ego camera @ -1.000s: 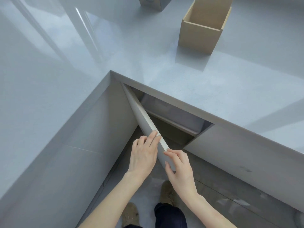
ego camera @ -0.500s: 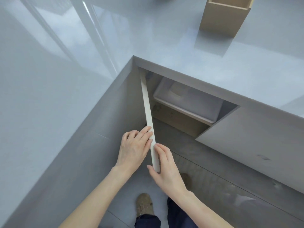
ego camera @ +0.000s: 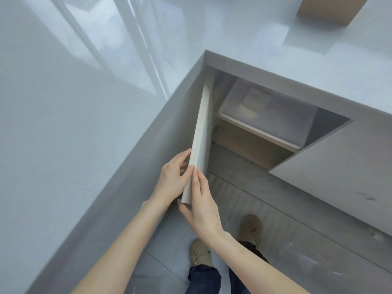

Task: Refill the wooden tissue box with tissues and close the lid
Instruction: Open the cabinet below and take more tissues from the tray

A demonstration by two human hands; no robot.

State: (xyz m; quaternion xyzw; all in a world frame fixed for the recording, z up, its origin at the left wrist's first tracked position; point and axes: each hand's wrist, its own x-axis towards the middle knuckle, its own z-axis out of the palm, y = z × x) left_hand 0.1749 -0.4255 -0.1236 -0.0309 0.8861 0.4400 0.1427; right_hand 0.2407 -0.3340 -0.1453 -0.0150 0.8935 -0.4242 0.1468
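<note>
Both hands hold the open cabinet door [ego camera: 201, 132] by its free edge: left hand [ego camera: 171, 179] outside, right hand [ego camera: 201, 206] inside. The wooden tissue box [ego camera: 326, 11] stands on the counter [ego camera: 275, 58] at one o'clock.

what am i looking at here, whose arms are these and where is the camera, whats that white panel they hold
No machine here: the camera sits on a person's head, looking down at their own bare arms. The left hand and right hand grip the free edge of a white cabinet door, swung open under a grey L-shaped countertop. Inside the cabinet is a translucent plastic bin with something pale in it; I cannot tell what. On the counter, at the top edge, is part of the wooden tissue box. Below are the person's shoes on the floor.
</note>
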